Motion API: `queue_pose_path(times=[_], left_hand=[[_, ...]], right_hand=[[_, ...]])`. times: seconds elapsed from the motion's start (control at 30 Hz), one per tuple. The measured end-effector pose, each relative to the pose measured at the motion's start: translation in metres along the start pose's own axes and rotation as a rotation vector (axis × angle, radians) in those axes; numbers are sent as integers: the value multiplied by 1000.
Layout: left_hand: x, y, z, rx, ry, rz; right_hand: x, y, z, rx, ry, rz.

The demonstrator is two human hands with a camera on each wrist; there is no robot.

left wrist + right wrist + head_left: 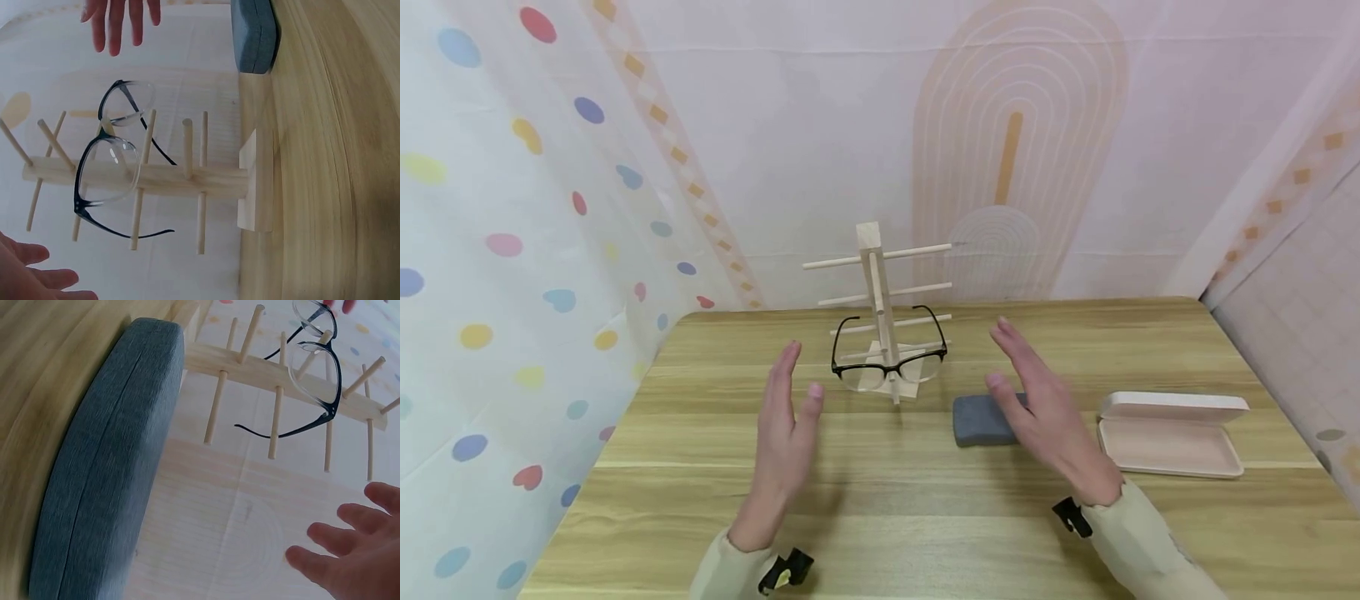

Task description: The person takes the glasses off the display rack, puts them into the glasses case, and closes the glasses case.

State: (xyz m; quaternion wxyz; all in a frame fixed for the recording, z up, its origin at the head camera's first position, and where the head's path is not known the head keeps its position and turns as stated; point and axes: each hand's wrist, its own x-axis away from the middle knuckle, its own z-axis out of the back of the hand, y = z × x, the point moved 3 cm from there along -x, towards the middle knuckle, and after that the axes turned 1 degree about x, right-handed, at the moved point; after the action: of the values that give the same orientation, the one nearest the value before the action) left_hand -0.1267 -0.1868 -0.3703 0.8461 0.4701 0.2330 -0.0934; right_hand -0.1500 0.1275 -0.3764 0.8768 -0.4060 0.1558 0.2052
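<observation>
Black half-rim eyeglasses rest on a wooden peg stand, their bridge over a front peg and the temples reaching back along the sides. To the left of the stand, my left hand hovers with fingers extended, holding nothing. My right hand is held out on the other side, fingers straight, apart from the glasses. Beneath it in the head view lies a closed grey-blue glasses case, partly hidden by the hand. In the right wrist view this case fills the left side.
A pale pink glasses case lies with its lid up at the right of the wooden table. Behind the table hangs a patterned curtain. The stand's side pegs stick out both ways.
</observation>
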Motion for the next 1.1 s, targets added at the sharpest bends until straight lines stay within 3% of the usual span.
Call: queue_pose_path(times=[0.17, 0.37, 0.47, 0.67, 0.87, 1.1], left_hand=[[-5, -11, 2, 63, -93, 139], [-11, -19, 2, 297, -165, 321], [-14, -23, 3, 386, -173, 378], [-16, -27, 2, 441, -175, 425], [-19, -26, -3, 520, -156, 464], [-23, -26, -7, 620, -84, 537]], right_hand=[[-6, 0, -8, -28, -57, -32], [-13, 0, -16, -74, -65, -77], [-16, 1, -21, -96, -69, -98], [-22, 2, -28, -106, -79, -126], [-28, 5, -36, -196, -46, -160], [-34, 7, -45, -300, -4, -223]])
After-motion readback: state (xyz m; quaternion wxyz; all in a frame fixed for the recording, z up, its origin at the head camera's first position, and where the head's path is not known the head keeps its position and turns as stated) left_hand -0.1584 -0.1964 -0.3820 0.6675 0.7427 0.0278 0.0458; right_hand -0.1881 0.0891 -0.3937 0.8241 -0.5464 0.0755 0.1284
